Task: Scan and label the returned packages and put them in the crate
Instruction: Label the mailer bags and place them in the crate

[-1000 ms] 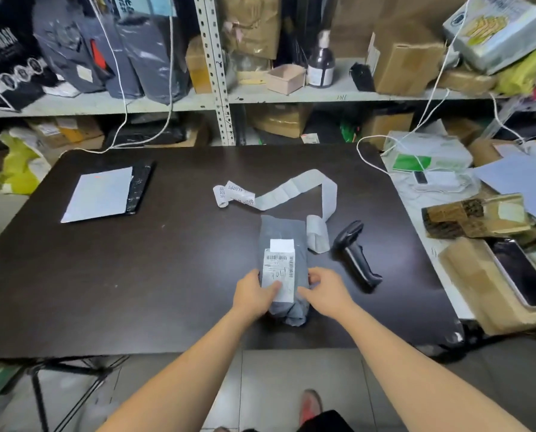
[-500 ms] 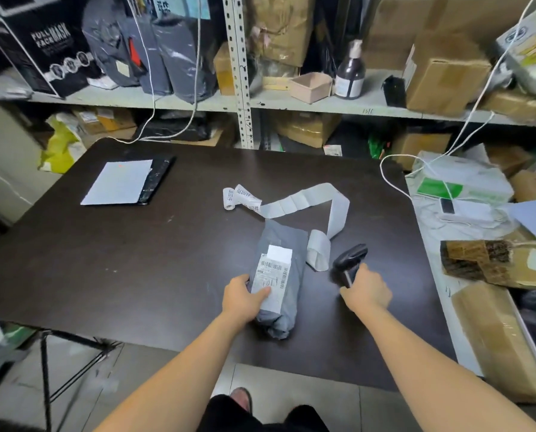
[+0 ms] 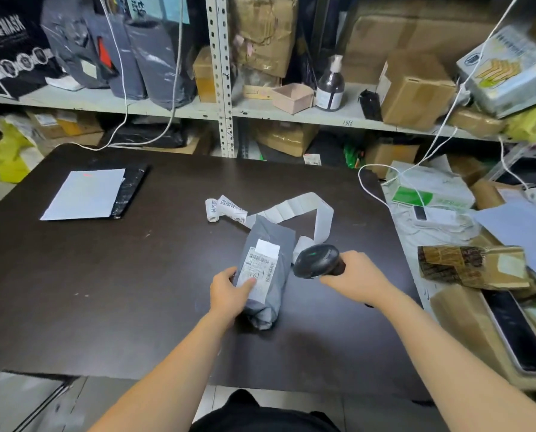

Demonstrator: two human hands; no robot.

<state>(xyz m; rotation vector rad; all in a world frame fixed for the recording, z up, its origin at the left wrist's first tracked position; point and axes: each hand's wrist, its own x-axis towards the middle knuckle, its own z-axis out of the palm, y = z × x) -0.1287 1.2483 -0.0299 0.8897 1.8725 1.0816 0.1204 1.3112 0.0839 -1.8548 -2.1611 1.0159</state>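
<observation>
Table: a dark brown table (image 3: 104,307) filled most of the view, with cluttered metal shelving (image 3: 226,98) beyond its far edge.
Package: a grey plastic mailer bag (image 3: 272,238) lay on the table, about midway between the left and right edges and nearer the near edge. A white shipping label (image 3: 260,269) with barcodes faced up.
Left hand: the left hand (image 3: 229,288) held the bag's left side, with the thumb curled over onto the shipping label.
Right hand: the right hand (image 3: 358,277) was wrapped tightly around the handle of a black barcode scanner (image 3: 316,260). The scanner's head sat just beside the bag's right side.
Label strip: a white label strip (image 3: 291,210) looped across the table just beyond the bag, its rolled end to the left.
Far left corner: a white sheet (image 3: 86,194) lay on a flat black bag (image 3: 132,188).
</observation>
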